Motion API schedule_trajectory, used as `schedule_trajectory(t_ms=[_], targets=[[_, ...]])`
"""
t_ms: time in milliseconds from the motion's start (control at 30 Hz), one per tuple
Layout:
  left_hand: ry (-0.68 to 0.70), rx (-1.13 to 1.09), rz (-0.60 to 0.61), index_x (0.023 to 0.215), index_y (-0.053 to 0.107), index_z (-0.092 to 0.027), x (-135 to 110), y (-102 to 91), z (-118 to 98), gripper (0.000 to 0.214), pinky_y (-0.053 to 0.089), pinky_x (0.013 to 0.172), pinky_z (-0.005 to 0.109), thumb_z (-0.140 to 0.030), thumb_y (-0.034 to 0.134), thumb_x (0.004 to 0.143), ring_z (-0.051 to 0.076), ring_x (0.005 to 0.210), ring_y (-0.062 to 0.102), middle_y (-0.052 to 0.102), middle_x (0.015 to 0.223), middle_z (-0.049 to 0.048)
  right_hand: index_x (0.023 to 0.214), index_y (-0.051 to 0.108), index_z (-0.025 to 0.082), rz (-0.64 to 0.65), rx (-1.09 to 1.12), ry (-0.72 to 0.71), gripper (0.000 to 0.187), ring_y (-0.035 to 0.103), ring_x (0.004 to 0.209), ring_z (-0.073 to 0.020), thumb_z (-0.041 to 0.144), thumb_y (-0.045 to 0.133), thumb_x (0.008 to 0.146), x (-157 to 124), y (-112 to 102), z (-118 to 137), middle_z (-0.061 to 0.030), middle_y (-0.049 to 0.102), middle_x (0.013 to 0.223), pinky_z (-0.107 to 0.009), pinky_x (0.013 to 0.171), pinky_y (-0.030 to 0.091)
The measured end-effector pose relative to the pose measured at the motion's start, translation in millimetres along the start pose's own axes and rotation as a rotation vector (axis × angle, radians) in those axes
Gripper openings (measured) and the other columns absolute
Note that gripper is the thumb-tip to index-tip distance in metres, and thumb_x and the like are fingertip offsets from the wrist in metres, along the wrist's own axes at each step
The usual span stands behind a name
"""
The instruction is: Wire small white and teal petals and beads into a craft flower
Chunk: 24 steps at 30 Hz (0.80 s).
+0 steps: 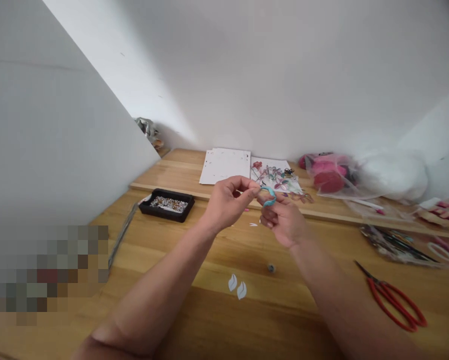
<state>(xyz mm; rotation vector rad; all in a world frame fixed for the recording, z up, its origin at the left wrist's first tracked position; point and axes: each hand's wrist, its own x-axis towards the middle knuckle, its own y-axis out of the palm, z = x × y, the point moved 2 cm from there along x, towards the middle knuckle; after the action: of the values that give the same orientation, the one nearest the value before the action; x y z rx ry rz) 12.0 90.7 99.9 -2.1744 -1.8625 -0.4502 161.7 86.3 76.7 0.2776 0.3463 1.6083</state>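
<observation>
A turquoise curled strip (272,193), bent into an open loop, is held up over the table between my two hands. My left hand (230,202) is closed, thumb and forefinger pinched at the loop's left end. Fingers of my right hand (286,217) are closed on the loop's lower right side. Whether the strip is ribbon or something else, I cannot tell. Below the hands lie two white leaf-shaped pieces (241,290), and a small grey round object (271,268) sits near them. A tiny white forked scrap (253,224) is just beneath my fingers.
Red-handled scissors (397,305) lie at right, near a clear bag of tools (400,244). A black tray (166,205) of small beads stands at left beside thin wires (122,232). White sheets (226,167), flower-shaped pieces (275,175) and bagged pink material (331,170) occupy the raised back ledge.
</observation>
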Motion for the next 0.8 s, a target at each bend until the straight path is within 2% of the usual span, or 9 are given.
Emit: schedule_trajectory(t_ms=[100,200,267,367,467,567,667,800], targets=[[0.021,0.044,-0.120,0.082,0.069,-0.017,1,-3.3,-1,0.016,0.051,0.060,0.023,-0.032,0.071,0.081,0.012,0.066,0.060,0.069,0.074,0.0026,0.062,0.062,0.018,0.037,0.044,0.073,0.026,0.023,0.043,-0.0033,0.026,0.086,0.054,-4,5,-8,0.0086,0.040,0.049,-0.020,0.040,0.023],[0.025,0.137,-0.210,0.081,0.070,-0.016,3,-6.7,0,0.013,0.048,0.058,0.022,-0.029,0.069,0.082,0.011,0.064,0.058,0.070,0.075,0.0028,0.060,0.062,0.019,0.045,0.015,0.071,0.027,0.024,0.042,-0.0040,0.029,0.087,0.057,-8,9,-13,0.0088,0.039,0.047,-0.021,0.042,0.025],[0.029,0.204,-0.242,0.080,0.071,-0.015,4,-8.8,1,0.012,0.046,0.057,0.023,-0.027,0.068,0.082,0.010,0.062,0.057,0.071,0.074,0.0028,0.061,0.063,0.019,0.045,-0.062,0.002,0.026,0.027,0.043,-0.0049,0.031,0.087,0.061,-12,10,-11,0.0082,0.040,0.047,-0.022,0.042,0.026],[0.046,0.301,-0.251,0.080,0.071,-0.016,6,-11.0,3,0.010,0.044,0.057,0.024,-0.025,0.068,0.082,0.010,0.062,0.057,0.072,0.074,0.0023,0.065,0.066,0.019,0.034,-0.280,-0.194,0.022,0.032,0.046,-0.0065,0.034,0.082,0.071,-19,10,-1,0.0057,0.045,0.051,-0.024,0.044,0.025],[0.062,0.376,-0.184,0.080,0.072,-0.017,6,-9.8,5,0.008,0.044,0.057,0.024,-0.023,0.068,0.082,0.011,0.063,0.058,0.073,0.075,0.0019,0.070,0.069,0.019,-0.013,-0.534,-0.459,0.015,0.034,0.050,-0.0077,0.029,0.077,0.079,-29,8,15,0.0051,0.045,0.053,-0.025,0.047,0.026],[0.114,0.436,-0.061,0.080,0.073,-0.017,2,-4.3,5,0.009,0.047,0.064,0.026,-0.023,0.068,0.083,0.012,0.066,0.061,0.075,0.076,0.0014,0.075,0.071,0.020,-0.092,-0.660,-0.664,0.010,0.033,0.052,-0.0081,0.026,0.074,0.083,-33,4,30,0.0059,0.042,0.054,-0.025,0.049,0.027],[0.151,0.440,0.067,0.080,0.074,-0.017,-3,3.5,4,0.009,0.048,0.070,0.027,-0.021,0.067,0.085,0.012,0.070,0.063,0.076,0.077,0.0016,0.077,0.072,0.021,-0.140,-0.676,-0.718,0.010,0.034,0.052,-0.0086,0.027,0.073,0.084,-28,-3,38,0.0058,0.043,0.055,-0.026,0.050,0.027],[0.168,0.353,0.175,0.079,0.073,-0.016,-9,11.7,-1,0.009,0.047,0.066,0.025,-0.016,0.066,0.084,0.012,0.072,0.064,0.076,0.079,0.0025,0.076,0.071,0.020,-0.138,-0.574,-0.636,0.012,0.033,0.050,-0.0084,0.031,0.076,0.081,-10,-15,34,0.0061,0.044,0.053,-0.026,0.049,0.025]])
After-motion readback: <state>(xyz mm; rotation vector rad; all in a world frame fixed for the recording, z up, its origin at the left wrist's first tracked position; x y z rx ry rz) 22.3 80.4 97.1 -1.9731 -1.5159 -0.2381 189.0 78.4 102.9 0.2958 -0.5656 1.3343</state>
